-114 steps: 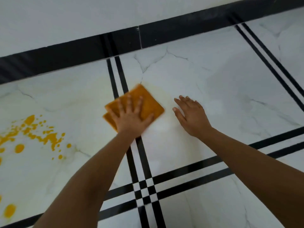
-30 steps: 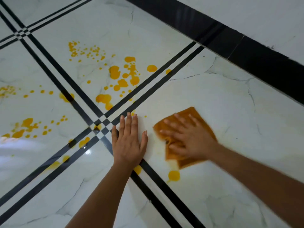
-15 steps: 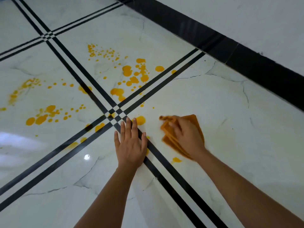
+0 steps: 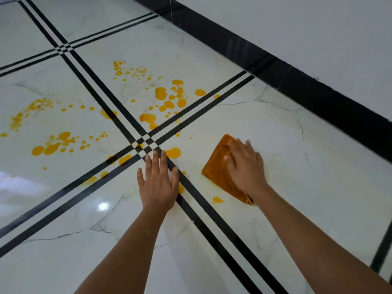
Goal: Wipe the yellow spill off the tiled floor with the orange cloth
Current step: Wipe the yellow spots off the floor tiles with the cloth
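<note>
My right hand (image 4: 246, 166) presses down on the folded orange cloth (image 4: 218, 166), which lies flat on the white marble tile. My left hand (image 4: 158, 183) rests flat on the floor, fingers spread, holding nothing, just below the crossing of black tile lines (image 4: 146, 143). Yellow spill (image 4: 169, 98) is scattered in blobs and drops over the tiles to the upper left. A larger yellow blob (image 4: 174, 152) lies between my two hands, and a small smear (image 4: 217, 200) sits below the cloth.
A black skirting band (image 4: 297, 81) runs diagonally along the white wall (image 4: 318, 28) at the upper right. More yellow drops (image 4: 51, 145) lie on the left tile. Bright light reflections (image 4: 103, 206) show on the glossy floor.
My right hand has slid the cloth a little to the right and spread it flatter. The view has shifted slightly. My left hand stays planted on the floor.
</note>
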A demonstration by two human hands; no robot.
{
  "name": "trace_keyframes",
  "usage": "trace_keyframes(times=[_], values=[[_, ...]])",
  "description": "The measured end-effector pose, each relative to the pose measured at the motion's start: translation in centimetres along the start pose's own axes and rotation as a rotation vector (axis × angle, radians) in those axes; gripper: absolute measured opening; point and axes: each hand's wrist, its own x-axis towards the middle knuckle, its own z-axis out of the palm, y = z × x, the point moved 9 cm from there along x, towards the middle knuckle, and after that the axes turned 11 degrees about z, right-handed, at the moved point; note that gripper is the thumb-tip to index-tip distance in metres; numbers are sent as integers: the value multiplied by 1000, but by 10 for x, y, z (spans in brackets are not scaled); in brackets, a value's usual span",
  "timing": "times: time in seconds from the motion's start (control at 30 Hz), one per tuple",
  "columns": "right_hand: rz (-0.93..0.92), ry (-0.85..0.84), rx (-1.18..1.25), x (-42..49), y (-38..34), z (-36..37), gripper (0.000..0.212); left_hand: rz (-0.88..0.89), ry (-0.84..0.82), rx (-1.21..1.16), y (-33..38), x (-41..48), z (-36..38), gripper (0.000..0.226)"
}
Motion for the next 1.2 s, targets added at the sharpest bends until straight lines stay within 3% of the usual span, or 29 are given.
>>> trace_keyframes(times=[0.07,0.17,0.2,0.3,0.33,0.37,0.47,0.5,0.57,0.63,0.7,0.77,0.8,0.83,0.93,0.97,1.0,1.1,1.13,1.2], values=[[-70,-36,-210,1,-10,35,62,0,-4,9,-5,0,5,72],[56,26,-227,14,-23,51,62,-39,-15,0,-18,2,10,70],[-3,25,-214,11,-38,54,60,-58,-21,0,-23,1,10,68],[-482,-10,-309,-15,-67,74,55,-86,-33,24,-42,-7,11,69],[-559,-26,-340,-7,-63,74,56,-94,-34,34,-47,-10,11,71],[-550,-24,-343,13,-62,71,59,-102,-35,44,-53,-11,12,72],[-235,32,-259,73,-83,61,66,-100,-46,63,-64,-9,13,73],[-238,2,-247,70,-104,69,67,-98,-46,70,-66,-8,12,72],[-520,-93,-281,26,-146,95,67,-119,-37,77,-75,-8,6,72],[-838,-130,-325,-11,-145,99,68,-145,-39,84,-85,-11,1,74],[-744,-92,-339,25,-136,92,71,-161,-44,79,-93,-17,-1,74],[-381,-47,-283,62,-134,84,70,-169,-64,61,-95,-25,1,74],[-325,-27,-258,57,-142,86,69,-168,-67,55,-95,-27,2,73],[-401,-46,-232,35,-156,92,67,-169,-65,51,-94,-29,2,73],[-970,-155,-335,-49,-147,114,65,-150,-65,32,-93,-32,2,71],[-1017,-153,-371,-45,-132,108,65,-140,-66,29,-92,-33,2,71],[-944,-93,-364,-21,-123,99,67,-124,-74,28,-89,-35,2,71],[-314,-3,-271,33,-110,79,72,-95,-82,12,-79,-39,7,70],[-298,-19,-239,13,-117,85,69,-83,-84,9,-72,-41,9,70],[-638,-91,-281,-55,-122,103,64,-67,-82,4,-62,-47,13,69]])
